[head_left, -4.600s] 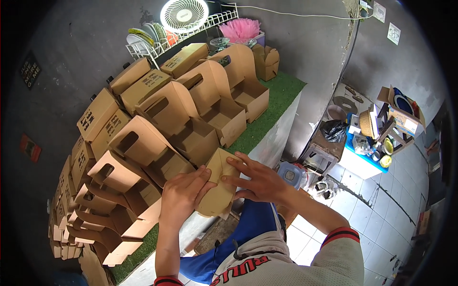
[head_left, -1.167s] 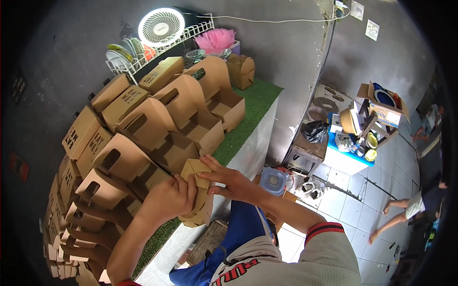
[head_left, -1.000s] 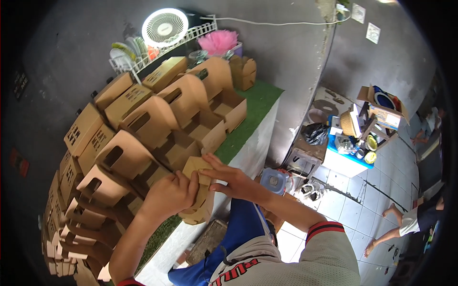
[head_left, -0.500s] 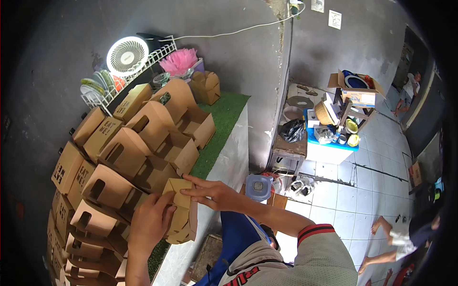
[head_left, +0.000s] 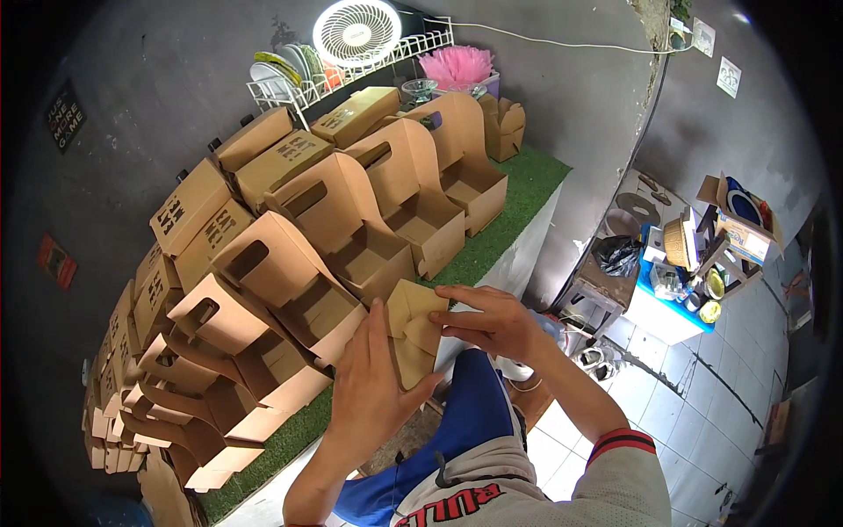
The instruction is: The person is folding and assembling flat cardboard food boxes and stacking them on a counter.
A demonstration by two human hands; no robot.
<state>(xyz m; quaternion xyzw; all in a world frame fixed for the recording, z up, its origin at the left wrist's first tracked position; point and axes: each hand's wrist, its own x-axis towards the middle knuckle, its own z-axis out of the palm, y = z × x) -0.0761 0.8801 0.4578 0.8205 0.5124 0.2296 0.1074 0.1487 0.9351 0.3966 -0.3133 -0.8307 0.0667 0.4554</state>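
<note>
Between my hands is a small brown cardboard box (head_left: pixel 414 338), tilted above the edge of the green turf. Flaps overlap across the side of it facing me. My left hand (head_left: pixel 364 382) lies along its left side, with the thumb at the lower end. At the upper right edge, the fingers of my right hand (head_left: pixel 487 321) press on the cardboard. Just left of it stand several open brown carton trays with tall handle backs (head_left: pixel 404 167), lined up in a row.
Closed brown boxes with black print (head_left: pixel 285 162) are stacked behind the trays. A white wire rack (head_left: pixel 303 105) holds dishes, and a round white fan (head_left: pixel 356 33) stands by it. Green turf (head_left: pixel 531 184) covers the ledge. Right, a cluttered blue-topped table (head_left: pixel 667 303) stands on white tiles.
The view has swung left, so the trays appear further right. The small box's flaps now lie folded across each other, and my left hand has spread along its side.
</note>
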